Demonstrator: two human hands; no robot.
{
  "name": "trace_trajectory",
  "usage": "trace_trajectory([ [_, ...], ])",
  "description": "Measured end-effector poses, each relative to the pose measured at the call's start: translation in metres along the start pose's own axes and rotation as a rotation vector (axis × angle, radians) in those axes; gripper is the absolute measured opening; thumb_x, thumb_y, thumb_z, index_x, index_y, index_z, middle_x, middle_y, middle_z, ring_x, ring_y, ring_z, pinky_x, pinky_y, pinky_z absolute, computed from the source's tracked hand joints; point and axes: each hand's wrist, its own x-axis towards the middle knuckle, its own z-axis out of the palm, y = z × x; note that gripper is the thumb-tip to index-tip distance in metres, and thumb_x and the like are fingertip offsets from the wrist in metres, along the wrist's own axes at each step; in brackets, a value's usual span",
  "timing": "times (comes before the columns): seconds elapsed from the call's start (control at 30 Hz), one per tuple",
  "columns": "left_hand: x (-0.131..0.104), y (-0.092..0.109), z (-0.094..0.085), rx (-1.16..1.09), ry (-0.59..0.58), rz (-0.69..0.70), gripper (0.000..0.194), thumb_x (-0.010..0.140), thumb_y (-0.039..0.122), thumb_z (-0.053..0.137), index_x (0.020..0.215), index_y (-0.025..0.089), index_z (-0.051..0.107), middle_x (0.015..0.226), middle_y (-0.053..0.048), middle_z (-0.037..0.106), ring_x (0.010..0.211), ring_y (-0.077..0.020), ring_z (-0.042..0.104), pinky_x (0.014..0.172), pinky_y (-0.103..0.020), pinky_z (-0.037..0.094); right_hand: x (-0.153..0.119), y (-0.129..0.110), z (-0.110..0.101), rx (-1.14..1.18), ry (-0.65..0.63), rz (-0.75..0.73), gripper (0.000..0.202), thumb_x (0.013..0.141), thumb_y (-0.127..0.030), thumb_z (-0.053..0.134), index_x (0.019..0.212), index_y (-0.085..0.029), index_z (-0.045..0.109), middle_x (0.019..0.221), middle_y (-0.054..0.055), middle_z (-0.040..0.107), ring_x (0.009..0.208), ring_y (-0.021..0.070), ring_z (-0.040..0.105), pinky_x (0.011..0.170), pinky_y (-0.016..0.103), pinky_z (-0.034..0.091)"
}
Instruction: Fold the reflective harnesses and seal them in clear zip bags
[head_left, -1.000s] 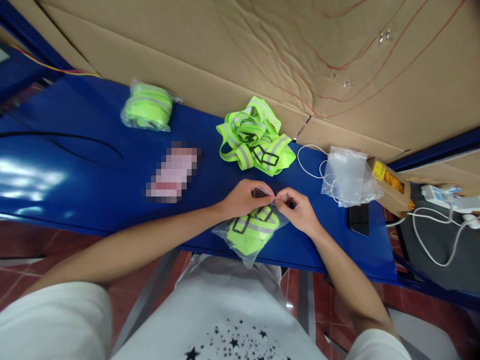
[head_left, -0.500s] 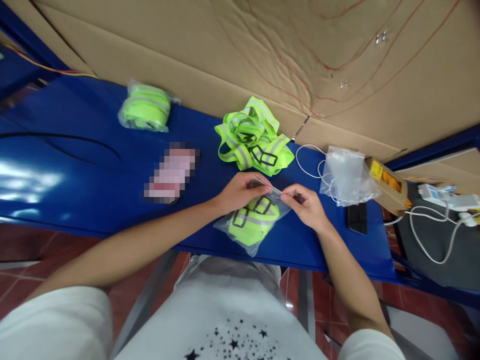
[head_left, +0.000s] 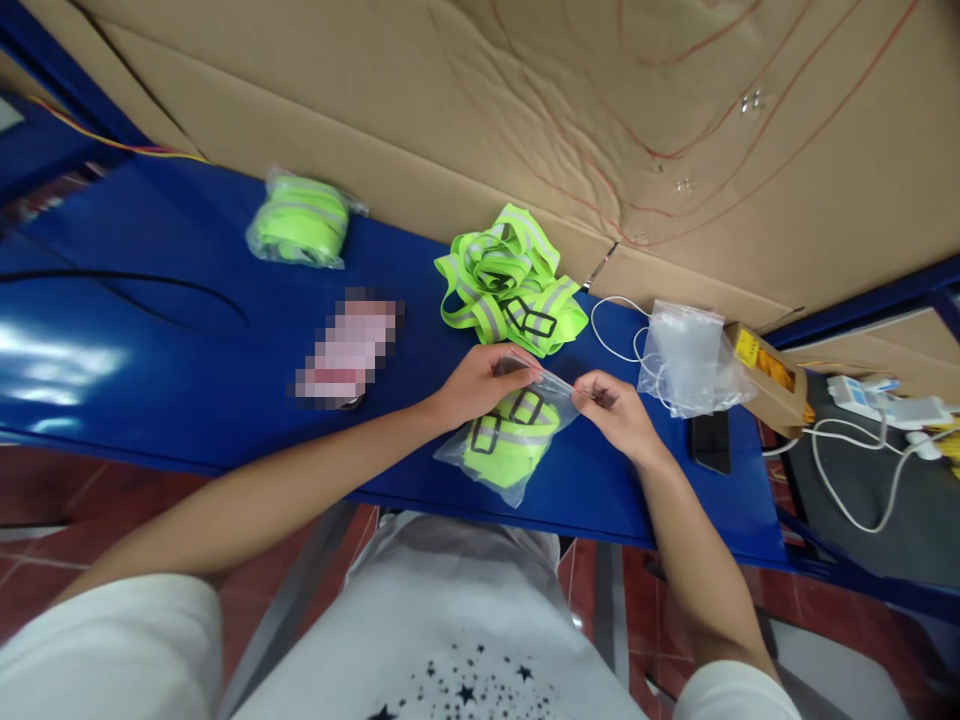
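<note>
A clear zip bag (head_left: 517,492) lies near the front edge of the table, its mouth facing away from me. Inside it is a folded neon-green reflective strap (head_left: 506,458) with grey stripes and black buckles. My left hand (head_left: 484,383) pinches the left part of the bag's red-lined top edge between thumb and fingers. At the right end of that edge, my right hand (head_left: 613,408) is closed on the bag as well. Just beyond my hands sits a loose heap of the same green strap (head_left: 499,275), with black buckles on top.
On the blue table (head_left: 180,370) are a bagged green strap roll (head_left: 302,220), a pixelated pink item (head_left: 349,348), several empty clear bags (head_left: 686,350), a white cable (head_left: 600,325), a small cardboard box (head_left: 769,385) and a dark phone (head_left: 710,442). A cardboard panel (head_left: 337,120) stands behind.
My right hand has slid a little to the right along the bag's top edge. The left hand keeps its pinch. The whole view has shifted slightly.
</note>
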Motion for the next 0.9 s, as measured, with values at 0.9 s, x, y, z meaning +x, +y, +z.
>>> trace_trajectory([
  [0.9, 0.001, 0.009, -0.004, -0.253, 0.080, -0.075, 0.029, 0.073, 0.044, 0.088, 0.081, 0.018, 0.077, 0.085, -0.004, 0.077, 0.084, -0.0183, 0.069, 0.088, -0.033, 0.054, 0.001, 0.002, 0.000, 0.148, 0.080, 0.157, 0.029, 0.083, -0.048, 0.075, 0.084, -0.020, 0.067, 0.068, -0.002, 0.063, 0.060, 0.0109, 0.055, 0.056, 0.024, 0.044],
])
